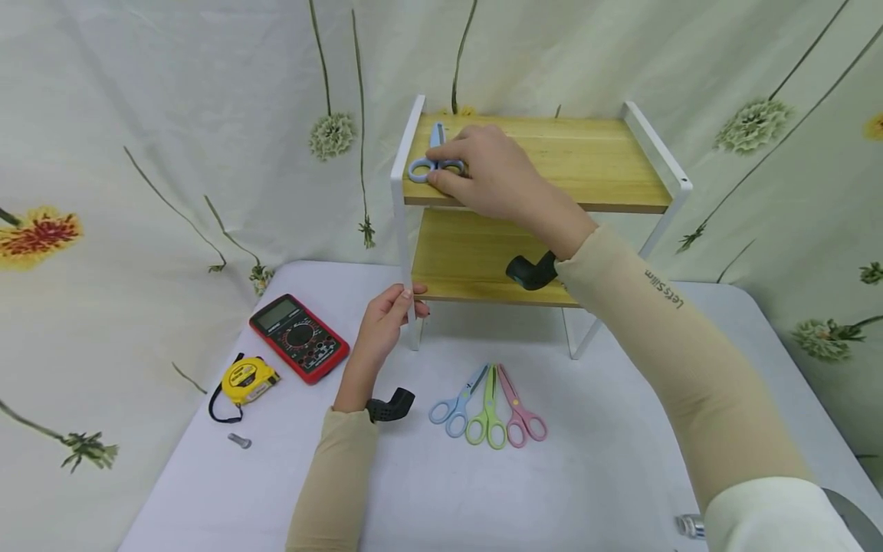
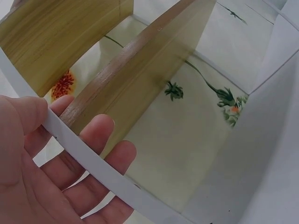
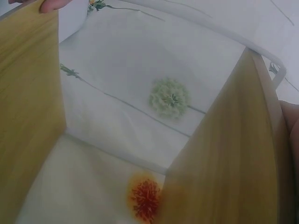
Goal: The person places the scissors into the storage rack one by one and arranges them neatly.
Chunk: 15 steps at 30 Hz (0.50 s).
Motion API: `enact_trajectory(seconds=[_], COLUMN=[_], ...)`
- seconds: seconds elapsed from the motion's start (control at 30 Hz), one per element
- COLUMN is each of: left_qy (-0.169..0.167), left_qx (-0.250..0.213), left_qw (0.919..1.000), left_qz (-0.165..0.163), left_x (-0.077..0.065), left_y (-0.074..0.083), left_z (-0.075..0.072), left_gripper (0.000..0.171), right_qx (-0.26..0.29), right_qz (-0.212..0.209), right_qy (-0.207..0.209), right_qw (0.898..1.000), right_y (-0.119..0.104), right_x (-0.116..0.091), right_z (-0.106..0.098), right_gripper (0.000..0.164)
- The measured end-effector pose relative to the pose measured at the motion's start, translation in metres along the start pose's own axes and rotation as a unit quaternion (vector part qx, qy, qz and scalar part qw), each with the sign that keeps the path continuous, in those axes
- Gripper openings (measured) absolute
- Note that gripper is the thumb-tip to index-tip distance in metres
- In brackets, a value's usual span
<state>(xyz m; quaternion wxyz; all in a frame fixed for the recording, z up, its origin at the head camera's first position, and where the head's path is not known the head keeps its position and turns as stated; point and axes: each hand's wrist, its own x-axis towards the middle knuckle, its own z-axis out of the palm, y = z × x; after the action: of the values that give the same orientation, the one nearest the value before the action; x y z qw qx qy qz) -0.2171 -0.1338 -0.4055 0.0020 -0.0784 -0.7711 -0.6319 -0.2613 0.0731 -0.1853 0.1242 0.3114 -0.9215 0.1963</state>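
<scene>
A pair of light blue scissors [image 1: 438,136] lies at the left end of the upper board [image 1: 559,157] of a two-tier wooden shelf, blades toward the back. My right hand [image 1: 493,170] pinches its handles between thumb and fingers; in the right wrist view only an edge of this hand [image 3: 290,123] shows, beside the board. Lower down, my left hand [image 1: 382,322] grips the shelf's white left upright near the lower board [image 1: 469,257]. The left wrist view shows thumb and fingers on either side of that white bar [image 2: 88,156].
Blue [image 1: 457,406], green [image 1: 489,414] and pink scissors [image 1: 520,410] lie fanned before the shelf. To the left are a red multimeter [image 1: 300,337], a yellow tape measure [image 1: 248,379] and a small metal bolt [image 1: 239,441]. A metallic object [image 1: 690,527] lies at lower right.
</scene>
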Motion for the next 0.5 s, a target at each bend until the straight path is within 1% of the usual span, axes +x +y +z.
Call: enact_trajectory(seconds=[0.33,0.5], left_qy=[0.001,0.001], left_qx=[0.000,0.000], left_qw=[1.0000,1.0000], left_qz=[-0.001,-0.001], left_x=[-0.0003,0.0004], left_y=[0.0007,-0.0002], left_z=[0.0011,0.0013], left_gripper=[0.037,0.037], right_qx=[-0.021,-0.025], right_qz=[-0.022,-0.019], right_qy=[-0.003,-0.004], right_qw=[1.000,1.000], right_y=[0.0004,-0.0003], right_x=[-0.0024,-0.0028], right_z=[0.0000,0.0000], right_gripper=[0.040,0.039])
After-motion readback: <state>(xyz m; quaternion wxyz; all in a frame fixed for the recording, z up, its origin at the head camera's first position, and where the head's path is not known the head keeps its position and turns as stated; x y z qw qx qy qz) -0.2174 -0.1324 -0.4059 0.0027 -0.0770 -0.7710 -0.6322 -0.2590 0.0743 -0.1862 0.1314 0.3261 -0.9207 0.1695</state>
